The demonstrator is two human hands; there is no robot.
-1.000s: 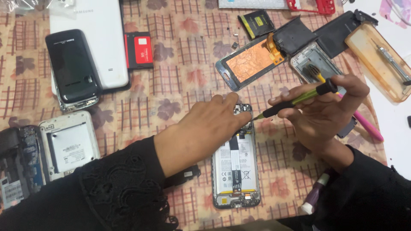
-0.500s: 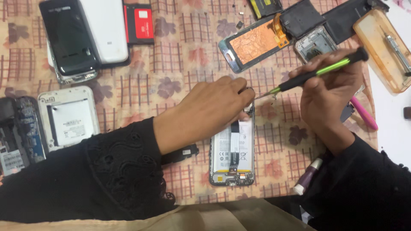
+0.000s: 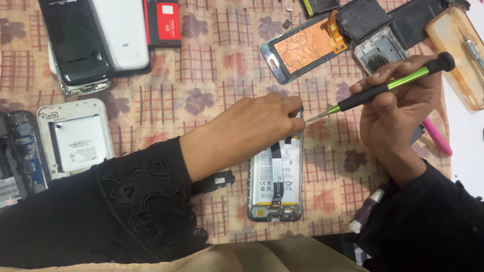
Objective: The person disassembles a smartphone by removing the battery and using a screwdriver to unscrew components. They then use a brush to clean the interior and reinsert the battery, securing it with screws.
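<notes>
An opened phone lies back-up on the patterned cloth, its battery and a black flex strip showing. My left hand rests over its top end, fingertips pressed on the upper edge. My right hand grips a green-and-black screwdriver, held slanted. Its metal tip touches the phone's top right corner, right beside my left fingertips.
A phone screen with copper backing and a phone frame lie at the top right, beside an orange tray. Top left are a black phone, a white cover and a red battery. A white phone back sits left. A pink tool lies right.
The view has shifted so everything sits a little lower and closer. The screwdriver tip has come in against the phone's top corner. My left hand stays on the phone's top end.
</notes>
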